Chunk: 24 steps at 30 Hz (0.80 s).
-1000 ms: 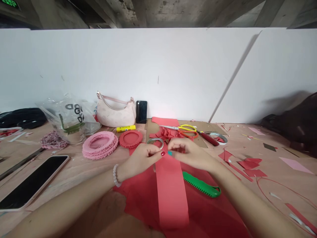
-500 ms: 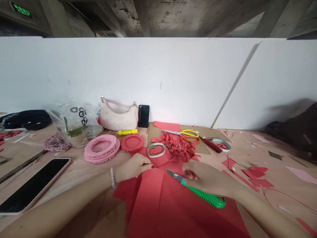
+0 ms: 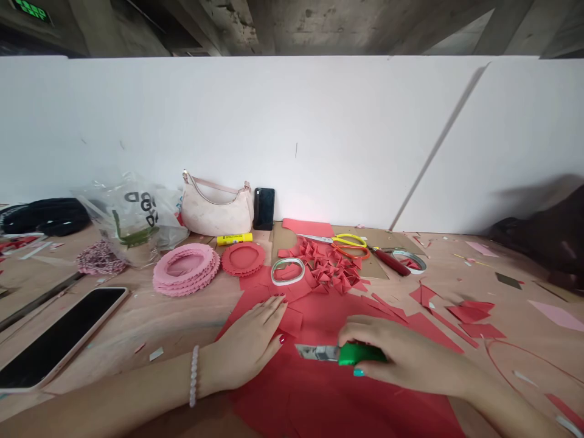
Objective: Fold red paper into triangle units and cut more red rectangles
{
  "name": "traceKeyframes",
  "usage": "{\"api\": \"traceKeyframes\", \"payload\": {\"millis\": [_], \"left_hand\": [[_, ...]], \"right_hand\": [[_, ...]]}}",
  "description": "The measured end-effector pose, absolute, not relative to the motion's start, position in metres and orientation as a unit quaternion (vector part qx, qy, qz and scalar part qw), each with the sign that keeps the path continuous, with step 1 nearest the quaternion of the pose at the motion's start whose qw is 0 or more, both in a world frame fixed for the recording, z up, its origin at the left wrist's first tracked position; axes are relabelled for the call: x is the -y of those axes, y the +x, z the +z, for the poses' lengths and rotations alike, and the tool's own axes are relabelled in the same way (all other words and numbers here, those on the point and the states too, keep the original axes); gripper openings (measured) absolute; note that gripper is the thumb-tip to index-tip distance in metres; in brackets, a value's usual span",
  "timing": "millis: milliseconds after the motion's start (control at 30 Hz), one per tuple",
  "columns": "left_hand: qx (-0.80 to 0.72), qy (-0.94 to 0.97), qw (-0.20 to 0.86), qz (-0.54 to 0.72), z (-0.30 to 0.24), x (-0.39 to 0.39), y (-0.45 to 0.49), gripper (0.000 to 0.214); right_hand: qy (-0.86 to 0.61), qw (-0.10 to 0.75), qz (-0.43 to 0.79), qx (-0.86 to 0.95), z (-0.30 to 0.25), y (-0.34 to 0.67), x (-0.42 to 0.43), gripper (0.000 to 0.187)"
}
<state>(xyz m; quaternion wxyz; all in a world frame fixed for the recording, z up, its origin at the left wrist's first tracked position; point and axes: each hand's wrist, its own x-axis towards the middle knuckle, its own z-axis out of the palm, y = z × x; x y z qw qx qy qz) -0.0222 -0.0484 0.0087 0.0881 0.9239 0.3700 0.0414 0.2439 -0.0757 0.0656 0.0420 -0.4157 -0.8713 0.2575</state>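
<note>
Two grips at lower center: right grip (image 3: 406,359) clamped on the green handle of a utility knife (image 3: 360,353), light and stiff, best held there; left grip (image 3: 246,347) open, flat on thin, soft, easily creased red paper (image 3: 314,313).

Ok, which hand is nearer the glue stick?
Left. The left hand lies on the red paper below the glue stick; the right hand is farther right, gripping a craft knife.

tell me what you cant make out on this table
Head view: the right hand covers most of the green utility knife handle.
Head view: the bottom edge cuts off the red paper sheet under the left hand.
Head view: folds in the plastic bag hide part of its lettering.
</note>
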Motion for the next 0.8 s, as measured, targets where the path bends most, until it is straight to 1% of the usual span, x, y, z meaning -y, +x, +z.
{"api": "traceKeyframes", "payload": {"millis": [200,433,600,700,800], "left_hand": [[-0.351,0.927,0.127,0.031,0.001,0.045,-0.025,0.051],[-0.298,0.943,0.145,0.003,0.009,0.037,-0.032,0.053],[-0.23,0.962,0.148,-0.028,0.021,0.029,-0.037,0.056],[-0.226,0.964,0.134,-0.038,0.024,0.032,-0.036,0.06],[-0.229,0.963,0.134,-0.045,0.025,0.037,-0.034,0.062]], "right_hand": [[-0.415,0.049,0.201,0.886,0.05,0.232,0.08,0.01],[-0.431,0.067,0.166,0.884,0.04,0.239,0.075,0.011],[-0.449,0.07,0.145,0.879,0.034,0.241,0.075,0.016],[-0.438,0.053,0.14,0.887,0.033,0.238,0.077,0.017],[-0.423,0.039,0.127,0.896,0.033,0.235,0.079,0.029]]}}
